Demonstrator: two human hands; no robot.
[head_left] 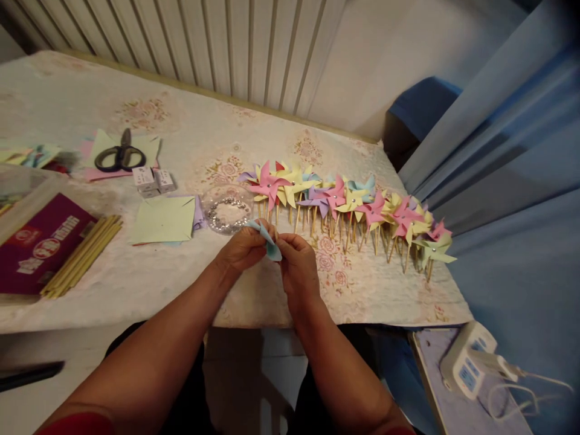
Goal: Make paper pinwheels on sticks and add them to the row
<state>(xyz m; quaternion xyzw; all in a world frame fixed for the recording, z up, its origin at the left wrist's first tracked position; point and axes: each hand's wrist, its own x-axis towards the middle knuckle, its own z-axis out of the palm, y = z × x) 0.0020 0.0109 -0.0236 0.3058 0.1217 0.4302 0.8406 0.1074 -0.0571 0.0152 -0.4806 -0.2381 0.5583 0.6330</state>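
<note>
Both of my hands meet over the near edge of the table. My left hand (242, 249) and my right hand (296, 266) pinch a small folded piece of light blue paper (269, 241) between their fingertips. Just beyond them lies a round clear lid with shiny pins or beads (226, 211). A long row of finished paper pinwheels (344, 202) in pink, yellow, purple and blue, on wooden sticks, stretches to the right.
Yellow-green paper squares (164, 219) lie left of the lid. Black scissors (120, 156) rest on coloured paper at the back left, with small white boxes (153, 180) near them. Wooden sticks (84, 255) and a maroon box (38, 244) sit far left. A white power strip (466, 365) lies at lower right.
</note>
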